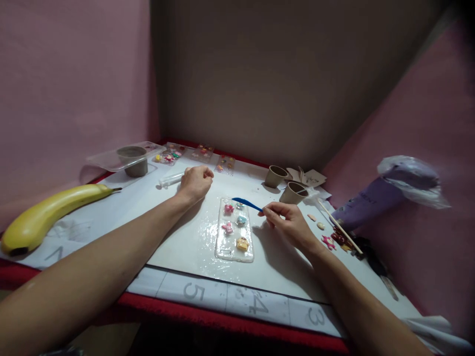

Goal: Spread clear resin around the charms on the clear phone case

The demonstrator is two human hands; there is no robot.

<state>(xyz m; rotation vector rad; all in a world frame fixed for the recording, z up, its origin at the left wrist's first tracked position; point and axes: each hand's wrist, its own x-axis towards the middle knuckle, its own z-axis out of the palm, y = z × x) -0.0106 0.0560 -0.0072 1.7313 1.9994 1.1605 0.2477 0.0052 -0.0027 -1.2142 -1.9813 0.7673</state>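
Note:
My right hand pinches the handle of a blue plastic knife. The blade reaches left over the top edge of a clear phone case, which lies flat and looks coated in something glossy. Stuck on the case are small charms, among them a yellow one, a pink one and a light blue one. My left hand rests closed on the table, up and left of the case; its inner fingers are hidden. A clear syringe lies beside it, its right end behind the hand.
Brown cups stand at the back right, near a purple bag, loose charms and a wooden stick. At left are a banana and a clear tray by another cup. Decorated cases lie behind.

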